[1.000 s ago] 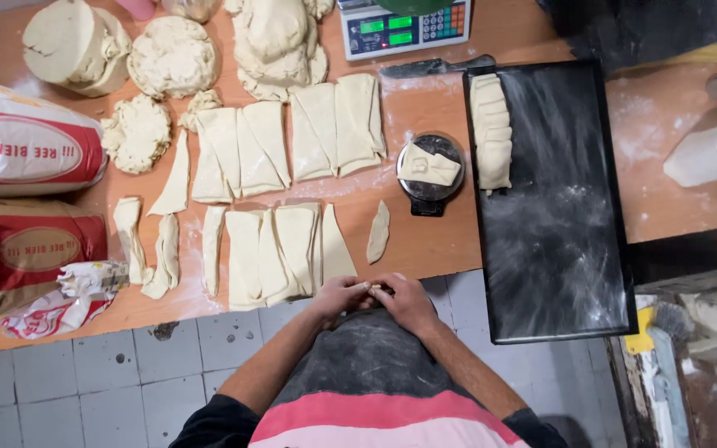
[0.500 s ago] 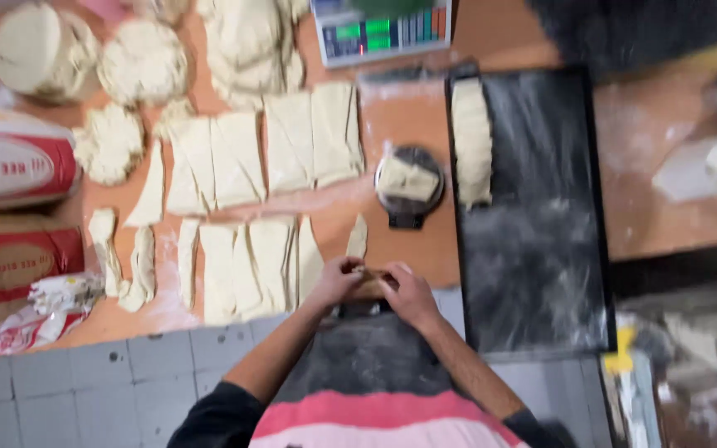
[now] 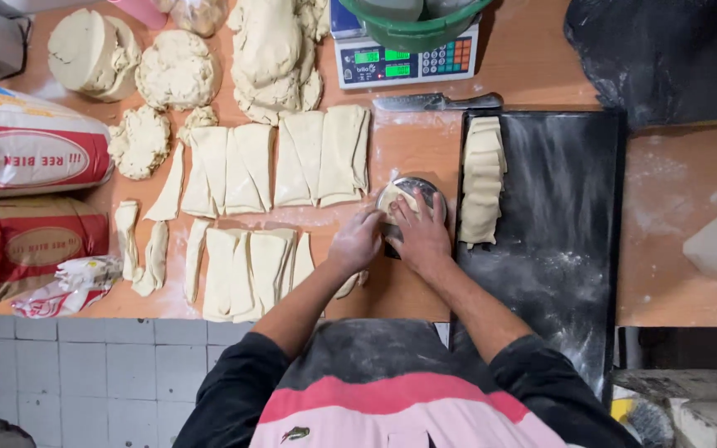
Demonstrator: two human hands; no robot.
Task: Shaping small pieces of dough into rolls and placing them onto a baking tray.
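while one row of shaped pieces is laid on the black tray, many cut dough strips are left — a piece is pressed into the round metal mould by the left hand and right hand.

Along the wooden counter's far edge sit a digital scale and dough lumps; a knife lies before the scale. Flour sacks (red and white) crowd the left edge.

Under the flour-whitened fingers sits a shiny silver tin holding pale cream dough. Right of the fingers, a black tray dusted white carries cream dough pieces. The worktop is orange-brown. Above: a green bowl.
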